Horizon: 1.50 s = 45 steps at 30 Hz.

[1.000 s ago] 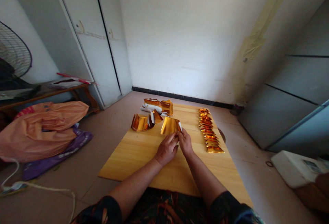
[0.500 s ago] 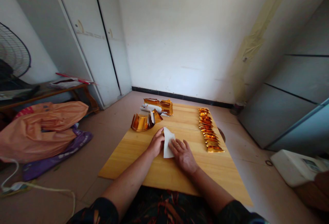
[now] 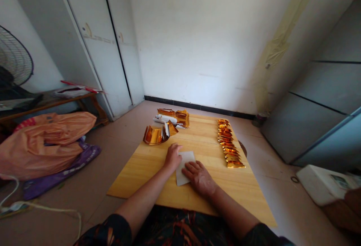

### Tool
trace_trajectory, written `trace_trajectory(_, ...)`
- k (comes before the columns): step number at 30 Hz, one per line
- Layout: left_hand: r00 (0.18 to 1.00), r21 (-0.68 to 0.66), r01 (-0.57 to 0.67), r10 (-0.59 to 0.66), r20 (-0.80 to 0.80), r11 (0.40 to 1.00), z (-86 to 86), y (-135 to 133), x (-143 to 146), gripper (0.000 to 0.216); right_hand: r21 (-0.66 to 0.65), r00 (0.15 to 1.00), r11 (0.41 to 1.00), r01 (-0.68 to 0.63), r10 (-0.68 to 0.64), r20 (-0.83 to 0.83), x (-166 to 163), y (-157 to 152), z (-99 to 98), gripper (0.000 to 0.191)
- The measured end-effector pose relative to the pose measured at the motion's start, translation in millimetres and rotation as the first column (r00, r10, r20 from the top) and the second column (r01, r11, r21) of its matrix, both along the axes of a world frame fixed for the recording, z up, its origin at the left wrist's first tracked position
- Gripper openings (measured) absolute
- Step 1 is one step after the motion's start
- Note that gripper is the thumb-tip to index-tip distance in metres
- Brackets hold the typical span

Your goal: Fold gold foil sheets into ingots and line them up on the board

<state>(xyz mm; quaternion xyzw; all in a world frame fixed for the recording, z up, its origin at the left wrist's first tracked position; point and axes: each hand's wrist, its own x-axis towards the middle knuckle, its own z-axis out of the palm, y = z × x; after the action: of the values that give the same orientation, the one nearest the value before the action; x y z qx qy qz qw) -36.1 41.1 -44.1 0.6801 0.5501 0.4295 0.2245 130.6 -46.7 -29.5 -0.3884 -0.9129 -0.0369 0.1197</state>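
A pale, rectangular sheet of paper (image 3: 182,178) lies on the wooden tabletop in front of me. My left hand (image 3: 172,158) is at its upper left edge, fingers curled together with the thumb on the sheet. Flat across the paper's right side rests my right hand (image 3: 201,177), its fingers stretched out. The underside of the sheet is hidden. Beyond my left hand stand curved gold foil sheets (image 3: 153,135) with white backs. Along the right side of the table runs a row of folded gold foil pieces (image 3: 231,150).
The wooden board table (image 3: 135,178) stands before me. At its far edge lies a stack of gold sheets (image 3: 183,117) with a white bundle (image 3: 166,119). An orange bag (image 3: 47,137) is on the floor to the left, a white box (image 3: 324,182) to the right.
The paper, tilted up half a second ago, now lies flatter and nearer to me. My right hand has slid slightly toward me, pressing on it. My left fingers have closed in at its edge.
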Motion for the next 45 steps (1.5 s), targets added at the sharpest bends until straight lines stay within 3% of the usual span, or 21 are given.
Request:
trace_trajectory(3,0.987,0.067,0.101,-0.091,-0.133,0.993,2.0,-17.4,-3.2,0.036,-0.022,1.0,1.0,0.005,-0.005,-0.014,-1.7,-3.2,4.5,0.032)
trace_trajectory(7,0.9,0.005,0.388,-0.378,-0.215,0.921,14.4,-45.9,-15.7,0.02,-0.104,0.994,0.995,0.011,-0.022,-0.106,-3.4,-1.7,11.4,0.04)
trace_trajectory(10,0.841,-0.017,0.492,-0.481,-0.248,0.87,22.1,-59.1,-26.6,0.044,-0.251,0.975,0.967,-0.039,-0.018,-0.222,0.3,6.5,19.5,0.047)
trace_trajectory(12,0.825,-0.039,0.504,-0.495,-0.273,0.863,23.0,-61.1,-30.6,0.058,-0.379,0.953,0.92,-0.099,-0.021,-0.302,6.6,14.6,23.5,0.045)
trace_trajectory(14,0.848,-0.074,0.454,-0.456,-0.271,0.888,21.4,-58.7,-30.7,0.052,-0.513,0.904,0.849,-0.126,-0.115,-0.413,15.1,23.6,23.7,0.037)
trace_trajectory(18,0.903,-0.157,0.352,-0.379,-0.204,0.923,18.0,-48.8,-24.1,0.043,-0.675,0.686,0.703,-0.222,-0.379,-0.621,29.0,40.6,13.2,0.034)
trace_trajectory(19,0.911,-0.177,0.336,-0.367,-0.188,0.925,18.1,-46.7,-22.1,0.045,-0.68,0.629,0.691,-0.245,-0.421,-0.654,30.0,44.2,9.8,0.034)
trace_trajectory(22,0.947,-0.219,0.251,-0.287,-0.147,0.943,21.3,-42.9,-16.7,0.047,-0.649,0.505,0.743,-0.16,-0.503,-0.701,25.2,52.6,2.8,0.026)
trace_trajectory(25,0.968,-0.24,0.146,-0.188,-0.165,0.96,27.2,-41.8,-12.0,0.027,-0.623,0.504,0.778,0.075,-0.569,-0.65,11.8,57.2,2.2,0.021)
trace_trajectory(28,0.957,-0.258,-0.008,-0.068,-0.283,0.966,31.3,-40.0,-8.0,0.026,-0.588,0.559,0.743,0.319,-0.649,-0.517,-3.7,57.7,4.8,0.02)
trace_trajectory(32,0.898,-0.233,-0.161,0.045,-0.437,0.959,29.7,-34.4,-3.4,0.021,-0.428,0.611,0.677,0.599,-0.732,-0.302,-19.9,53.4,4.9,0.035)
trace_trajectory(37,0.815,-0.187,-0.182,0.042,-0.578,0.965,27.6,-27.6,2.7,0.032,-0.273,0.69,0.716,0.643,-0.696,-0.2,-25.8,48.2,-0.8,0.022)
trace_trajectory(45,0.746,-0.188,-0.146,-0.017,-0.665,0.971,28.8,-25.4,5.7,0.036,-0.22,0.703,0.72,0.658,-0.693,-0.161,-23.0,44.3,2.0,0.022)
